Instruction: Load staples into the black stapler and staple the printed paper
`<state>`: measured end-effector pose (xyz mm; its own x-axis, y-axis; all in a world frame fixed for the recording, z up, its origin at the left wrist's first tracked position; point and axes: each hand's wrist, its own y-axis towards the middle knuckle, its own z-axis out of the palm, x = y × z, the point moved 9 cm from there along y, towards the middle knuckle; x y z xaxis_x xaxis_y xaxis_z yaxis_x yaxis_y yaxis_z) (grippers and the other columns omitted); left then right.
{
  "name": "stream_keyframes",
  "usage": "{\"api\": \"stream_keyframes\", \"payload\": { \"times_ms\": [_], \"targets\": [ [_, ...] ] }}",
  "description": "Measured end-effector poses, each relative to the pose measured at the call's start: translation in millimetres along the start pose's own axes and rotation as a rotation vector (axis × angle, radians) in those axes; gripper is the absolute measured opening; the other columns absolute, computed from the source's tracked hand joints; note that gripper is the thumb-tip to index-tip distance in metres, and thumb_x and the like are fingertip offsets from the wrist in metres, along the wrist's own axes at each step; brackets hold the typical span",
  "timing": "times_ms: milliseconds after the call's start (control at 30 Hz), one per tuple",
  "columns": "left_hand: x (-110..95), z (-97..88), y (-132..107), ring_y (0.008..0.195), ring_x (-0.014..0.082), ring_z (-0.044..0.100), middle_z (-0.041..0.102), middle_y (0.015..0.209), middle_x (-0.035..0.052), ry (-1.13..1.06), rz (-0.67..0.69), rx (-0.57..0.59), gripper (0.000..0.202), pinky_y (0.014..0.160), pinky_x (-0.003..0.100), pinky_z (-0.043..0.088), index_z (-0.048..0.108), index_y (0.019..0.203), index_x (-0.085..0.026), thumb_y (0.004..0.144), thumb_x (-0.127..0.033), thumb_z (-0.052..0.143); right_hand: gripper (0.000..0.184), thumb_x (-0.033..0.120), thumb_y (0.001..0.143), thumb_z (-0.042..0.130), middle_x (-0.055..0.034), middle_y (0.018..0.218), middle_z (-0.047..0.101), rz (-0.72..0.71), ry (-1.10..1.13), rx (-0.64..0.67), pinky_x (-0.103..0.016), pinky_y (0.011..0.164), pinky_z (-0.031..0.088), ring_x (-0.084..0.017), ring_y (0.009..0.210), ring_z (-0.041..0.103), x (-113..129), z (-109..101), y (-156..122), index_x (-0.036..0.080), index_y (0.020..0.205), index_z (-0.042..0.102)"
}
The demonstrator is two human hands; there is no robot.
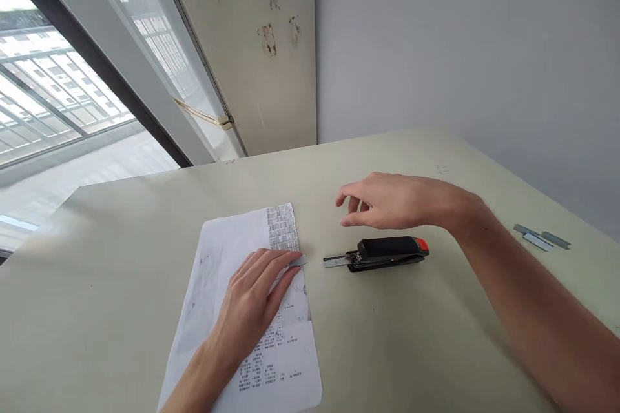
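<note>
My left hand (256, 290) lies on a printed sheet of paper (290, 361) on the table, its fingertips pinching a small strip of staples (299, 261) at the paper's right edge. My right hand (387, 200) hovers just above a black stapler (382, 251) with an orange rear tip, fingers loosely curled and apart, holding nothing. The stapler lies on its side with its metal staple tray slid out toward the left hand.
Further strips of staples (542, 237) lie near the table's right edge. The pale green table (121, 245) stands against a grey wall, with a window and a stained door panel (261, 45) behind it at left.
</note>
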<state>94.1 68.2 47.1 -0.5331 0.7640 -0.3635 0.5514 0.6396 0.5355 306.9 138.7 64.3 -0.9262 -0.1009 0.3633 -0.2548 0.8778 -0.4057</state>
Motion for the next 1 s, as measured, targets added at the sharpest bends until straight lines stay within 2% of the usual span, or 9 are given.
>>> {"api": "stream_keyframes", "payload": {
  "times_ms": [233,400,567,1000],
  "targets": [
    [-28,16.6,21,0.082,0.0184,0.071,0.079,0.100,0.0006,0.129,0.143,0.077,0.022,0.075,0.036,0.053,0.066,0.126,-0.022,0.105,-0.019,0.064,0.048,0.055,0.093,0.065,-0.0080,0.127,0.076,-0.060,0.016,0.007,-0.037,0.070,0.053,-0.030,0.101,0.074,5,-6,-3,0.030,0.134,0.069],
    [-38,28.8,33,0.086,0.0209,0.074,0.081,0.102,0.0009,0.188,0.194,0.120,0.016,0.073,0.037,0.052,0.070,0.119,-0.021,0.106,-0.020,0.062,0.049,0.057,0.094,0.064,-0.0083,0.137,0.072,-0.050,0.018,-0.005,-0.039,0.073,0.053,-0.033,0.108,0.072,1,-12,-9,0.032,0.136,0.068],
    [-40,37.6,39,0.087,0.0221,0.075,0.082,0.102,0.0013,0.205,0.207,0.187,0.019,0.073,0.037,0.053,0.074,0.113,-0.023,0.108,-0.020,0.056,0.048,0.057,0.094,0.065,-0.0066,0.139,0.071,-0.044,0.004,-0.014,-0.040,0.075,0.053,-0.034,0.111,0.072,3,-18,-13,0.034,0.137,0.068],
    [-35,39.8,42,0.090,0.0209,0.077,0.083,0.104,-0.0006,0.102,0.157,0.167,0.019,0.076,0.037,0.057,0.076,0.112,-0.024,0.107,-0.021,0.058,0.048,0.056,0.095,0.063,-0.0074,0.142,0.070,-0.040,-0.014,-0.020,-0.038,0.070,0.053,-0.036,0.113,0.071,0,-20,-13,0.033,0.136,0.069]
  ]
}}
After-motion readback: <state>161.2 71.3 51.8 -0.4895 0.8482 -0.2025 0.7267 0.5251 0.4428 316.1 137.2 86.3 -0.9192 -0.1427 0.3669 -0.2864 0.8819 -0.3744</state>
